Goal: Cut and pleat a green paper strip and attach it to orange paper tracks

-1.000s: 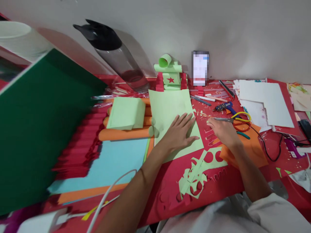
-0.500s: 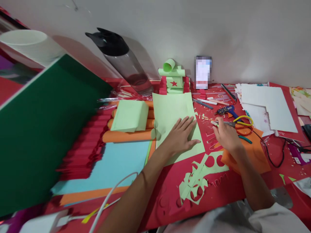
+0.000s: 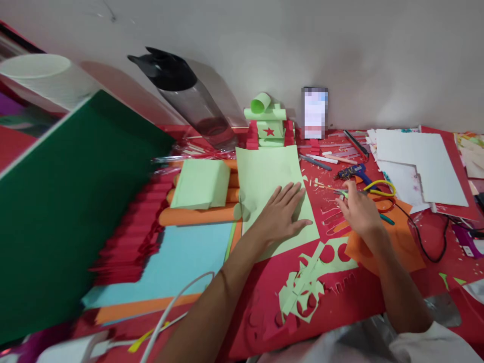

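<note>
From my remote post I see the paper sheet [image 3: 262, 174] on the bench [image 3: 242, 340], my left grip [image 3: 285, 212] resting on it. The paper model [image 3: 270, 130] stands behind the sheet, between the bottle [image 3: 181, 96] on its left and the phone [image 3: 314, 115] on its right. Left of the sheet, the folded paper [image 3: 200, 184] sits on paper rolls [image 3: 198, 216]; farther left comes the pleated paper [image 3: 132, 229]. My right grip [image 3: 357, 206] is right of the sheet, beside the scissors [image 3: 372, 190], with the glue gun [image 3: 351, 172] just behind. Paper offcuts [image 3: 297, 290] lie before the sheet.

Past the left hand [image 3: 283, 214], the green sheet [image 3: 262, 171] lies open; paper model [image 3: 269, 129] blocks behind.
</note>
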Action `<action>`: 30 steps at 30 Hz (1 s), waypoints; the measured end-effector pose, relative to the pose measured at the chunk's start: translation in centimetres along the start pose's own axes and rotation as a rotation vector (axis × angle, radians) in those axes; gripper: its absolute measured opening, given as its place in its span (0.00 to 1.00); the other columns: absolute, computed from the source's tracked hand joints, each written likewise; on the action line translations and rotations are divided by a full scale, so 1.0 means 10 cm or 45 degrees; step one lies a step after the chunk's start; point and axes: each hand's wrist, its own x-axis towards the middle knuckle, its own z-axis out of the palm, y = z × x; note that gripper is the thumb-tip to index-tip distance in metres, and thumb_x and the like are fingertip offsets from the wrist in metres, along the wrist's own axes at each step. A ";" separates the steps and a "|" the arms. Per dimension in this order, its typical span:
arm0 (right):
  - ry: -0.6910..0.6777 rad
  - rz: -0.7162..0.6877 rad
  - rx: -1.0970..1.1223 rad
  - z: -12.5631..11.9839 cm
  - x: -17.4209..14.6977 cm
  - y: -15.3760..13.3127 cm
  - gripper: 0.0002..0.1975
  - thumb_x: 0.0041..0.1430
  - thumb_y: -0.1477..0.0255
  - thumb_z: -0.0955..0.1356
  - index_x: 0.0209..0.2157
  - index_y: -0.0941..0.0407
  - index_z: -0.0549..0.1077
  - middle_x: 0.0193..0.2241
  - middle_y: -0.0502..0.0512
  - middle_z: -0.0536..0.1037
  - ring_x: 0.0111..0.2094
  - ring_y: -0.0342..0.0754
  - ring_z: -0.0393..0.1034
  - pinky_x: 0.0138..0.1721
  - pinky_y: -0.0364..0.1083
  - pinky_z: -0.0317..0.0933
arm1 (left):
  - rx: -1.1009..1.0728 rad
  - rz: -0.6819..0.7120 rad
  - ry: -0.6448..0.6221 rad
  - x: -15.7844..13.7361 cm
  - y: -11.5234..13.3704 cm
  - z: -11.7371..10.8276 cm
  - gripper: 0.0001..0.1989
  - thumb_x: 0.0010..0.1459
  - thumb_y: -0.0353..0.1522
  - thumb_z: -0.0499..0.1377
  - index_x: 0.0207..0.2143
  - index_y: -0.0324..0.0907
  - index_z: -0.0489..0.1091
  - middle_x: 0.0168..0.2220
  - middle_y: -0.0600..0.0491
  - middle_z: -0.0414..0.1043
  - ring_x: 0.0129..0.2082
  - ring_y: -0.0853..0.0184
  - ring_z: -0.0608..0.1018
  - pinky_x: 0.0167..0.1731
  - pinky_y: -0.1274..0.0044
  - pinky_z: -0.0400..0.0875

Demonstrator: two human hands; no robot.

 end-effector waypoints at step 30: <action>-0.366 -0.301 1.288 0.03 -0.02 -0.03 0.22 0.67 0.65 0.63 0.60 0.55 0.69 0.41 0.55 0.71 0.32 0.42 0.69 0.38 0.46 0.70 | -0.041 -0.007 0.025 0.01 -0.01 0.04 0.48 0.60 0.62 0.45 0.71 0.41 0.47 0.73 0.41 0.43 0.73 0.52 0.48 0.69 0.58 0.41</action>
